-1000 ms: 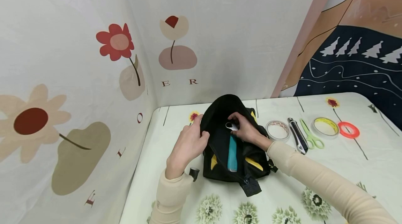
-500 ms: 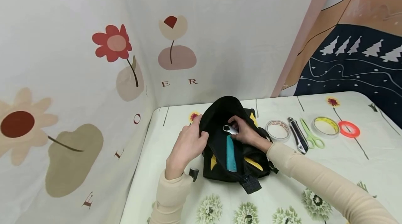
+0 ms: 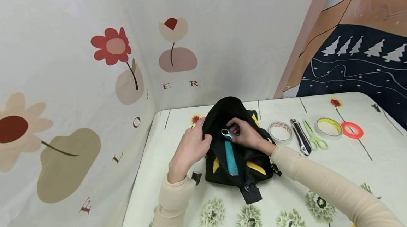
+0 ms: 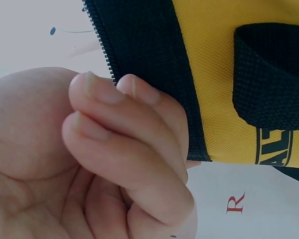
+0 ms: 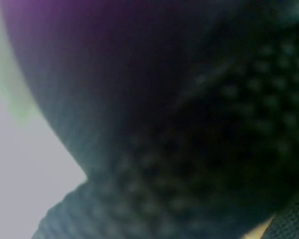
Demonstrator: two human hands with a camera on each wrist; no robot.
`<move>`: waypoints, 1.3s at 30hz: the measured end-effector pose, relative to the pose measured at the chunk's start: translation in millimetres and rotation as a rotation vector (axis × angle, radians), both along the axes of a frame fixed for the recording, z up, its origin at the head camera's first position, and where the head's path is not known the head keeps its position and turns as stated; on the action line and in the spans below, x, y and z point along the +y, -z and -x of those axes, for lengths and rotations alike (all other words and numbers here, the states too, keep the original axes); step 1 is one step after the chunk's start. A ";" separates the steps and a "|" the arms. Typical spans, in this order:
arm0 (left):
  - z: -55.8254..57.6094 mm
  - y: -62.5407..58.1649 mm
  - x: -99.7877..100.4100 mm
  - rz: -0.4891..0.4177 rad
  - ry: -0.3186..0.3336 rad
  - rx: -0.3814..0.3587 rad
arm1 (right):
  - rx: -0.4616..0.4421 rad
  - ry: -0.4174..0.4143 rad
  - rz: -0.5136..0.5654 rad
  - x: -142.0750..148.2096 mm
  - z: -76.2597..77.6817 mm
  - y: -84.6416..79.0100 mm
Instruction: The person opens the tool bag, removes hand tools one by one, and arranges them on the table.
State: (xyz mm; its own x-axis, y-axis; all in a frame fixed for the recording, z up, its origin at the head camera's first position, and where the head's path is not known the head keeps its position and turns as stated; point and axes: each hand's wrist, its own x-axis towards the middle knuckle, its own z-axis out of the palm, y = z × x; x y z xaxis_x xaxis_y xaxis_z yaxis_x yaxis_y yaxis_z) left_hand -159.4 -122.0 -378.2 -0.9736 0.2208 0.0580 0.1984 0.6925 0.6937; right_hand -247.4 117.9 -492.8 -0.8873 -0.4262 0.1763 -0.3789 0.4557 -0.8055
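A black and yellow zippered tool bag [image 3: 219, 170] stands on the table with its mouth spread wide. My left hand [image 3: 190, 145] grips the bag's left rim; in the left wrist view the curled fingers [image 4: 154, 149] lie along the zipper edge. Inside the mouth, my right hand [image 3: 246, 133] holds a hammer [image 3: 231, 159] by its silver head. The round end of the head points left, and the teal handle slants down toward the bag's front. Dark, blurred bag cloth [image 5: 139, 149] fills most of the right wrist view, where the right hand is hidden.
Right of the bag lie a clear tape roll [image 3: 271, 131], a black utility knife [image 3: 300, 137], green scissors [image 3: 313, 137], a yellow-cored tape roll [image 3: 318, 131] and a red tape roll [image 3: 358, 131]. A printed cloth wall [image 3: 241, 36] rises behind the table.
My right hand has shifted slightly left and down with the hammer. Its head now shows more and the handle leans further left. The left hand keeps its grip on the rim.
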 end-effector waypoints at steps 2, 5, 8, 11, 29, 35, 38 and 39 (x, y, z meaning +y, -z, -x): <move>0.1 -0.1 0.3 0.004 0.003 -0.001 | 0.001 0.001 0.014 0.0 -1.6 -3.2; 0.1 -0.1 0.5 0.007 0.006 -0.003 | 0.015 0.015 0.025 0.3 -4.4 -7.9; 0.2 0.2 0.6 0.002 0.011 -0.003 | 0.052 0.038 0.023 0.1 -8.5 -11.9; 0.4 0.5 0.6 -0.002 0.017 -0.001 | 0.086 0.062 0.024 -0.3 -12.7 -13.4; -0.2 0.4 1.2 -0.010 0.021 -0.021 | 0.095 0.134 0.312 -0.9 -30.6 -42.5; -1.0 1.0 1.6 -0.010 0.019 -0.018 | 0.126 0.123 0.459 -1.5 -34.2 -56.3; -0.9 1.4 2.1 -0.014 0.019 -0.022 | 0.163 0.124 0.520 -2.6 -35.2 -64.2; -0.9 1.5 2.3 -0.013 0.019 -0.022 | 0.174 0.126 0.535 -2.6 -35.9 -67.4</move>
